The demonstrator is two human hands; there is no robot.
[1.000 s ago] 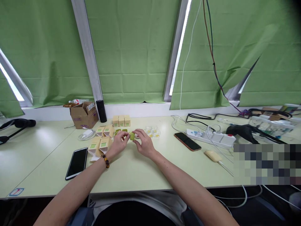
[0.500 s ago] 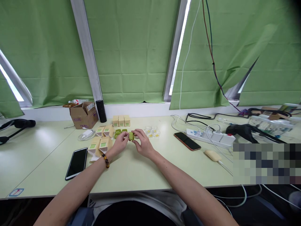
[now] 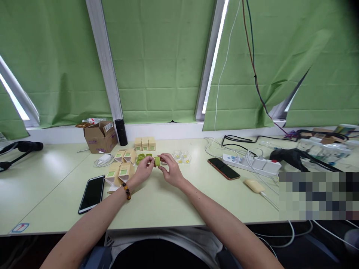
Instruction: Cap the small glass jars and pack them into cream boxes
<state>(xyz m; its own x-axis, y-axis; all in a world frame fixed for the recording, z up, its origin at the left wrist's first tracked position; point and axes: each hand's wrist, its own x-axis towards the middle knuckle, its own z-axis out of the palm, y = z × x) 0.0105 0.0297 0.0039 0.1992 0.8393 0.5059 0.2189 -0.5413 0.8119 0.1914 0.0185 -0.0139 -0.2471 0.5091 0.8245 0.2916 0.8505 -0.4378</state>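
Observation:
A small green folded piece [image 3: 157,161], like a paper or card insert, sits between my two hands above the table. The fingertips of my left hand [image 3: 145,168] pinch its left side. Around its right side are the thumb and fingers of my right hand [image 3: 171,171]. More green pieces [image 3: 140,158] lie just behind my left hand, partly covered by it. Several beige boxes with open flaps [image 3: 125,172] stand to the left of that hand. Clear plastic cups [image 3: 182,157] with yellow bits inside sit beyond my right hand.
Closed beige boxes [image 3: 144,144] stand in a row at the back. A phone [image 3: 91,194] lies left, another phone [image 3: 223,168] right. Farther right are a power strip [image 3: 252,165] and cables. A cardboard box [image 3: 100,138] and black cylinder [image 3: 121,132] stand by the wall.
The green piece has turned slightly between my fingers. Both hands stay in nearly the same place, and the whole view has shifted a little.

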